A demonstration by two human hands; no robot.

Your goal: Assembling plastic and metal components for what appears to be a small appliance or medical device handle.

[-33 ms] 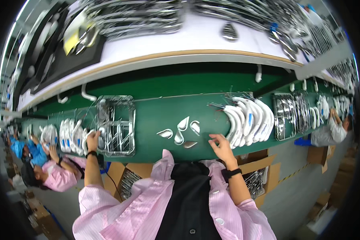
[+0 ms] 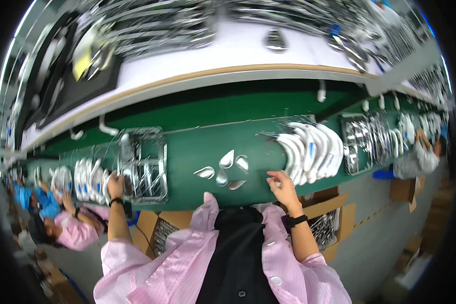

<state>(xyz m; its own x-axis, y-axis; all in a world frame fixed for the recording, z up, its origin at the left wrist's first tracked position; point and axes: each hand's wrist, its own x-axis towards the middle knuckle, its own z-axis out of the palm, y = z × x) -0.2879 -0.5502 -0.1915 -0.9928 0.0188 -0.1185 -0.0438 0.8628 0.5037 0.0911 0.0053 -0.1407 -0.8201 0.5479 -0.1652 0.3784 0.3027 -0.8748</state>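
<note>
My left hand (image 2: 115, 186) is at the left edge of a clear plastic tray (image 2: 162, 167) with shiny parts in its compartments, close beside a row of curved white pieces (image 2: 88, 177). Blur hides its fingertips and whatever they may hold. My right hand (image 2: 282, 187) hovers over the near edge of the green bench (image 2: 187, 195), fingers loosely bent and apart, nothing visible in them. Just beyond it stands a group of white curved handle-like pieces (image 2: 316, 152) with thin wires. Several small silvery teardrop-shaped pieces (image 2: 227, 159) lie mid-bench, between my hands.
A shelf (image 2: 197, 76) loaded with shiny metal parts runs above the bench. To the right stand more clear trays (image 2: 357, 144). Open cardboard boxes (image 2: 345, 215) of metal parts sit below the near edge. Co-workers (image 2: 68, 223) are at the left and far right.
The whole view has shifted slightly. My left hand has come a little nearer along the tray's edge; the fingers of my right hand look slightly more bent. The teardrop pieces keep their arrangement.
</note>
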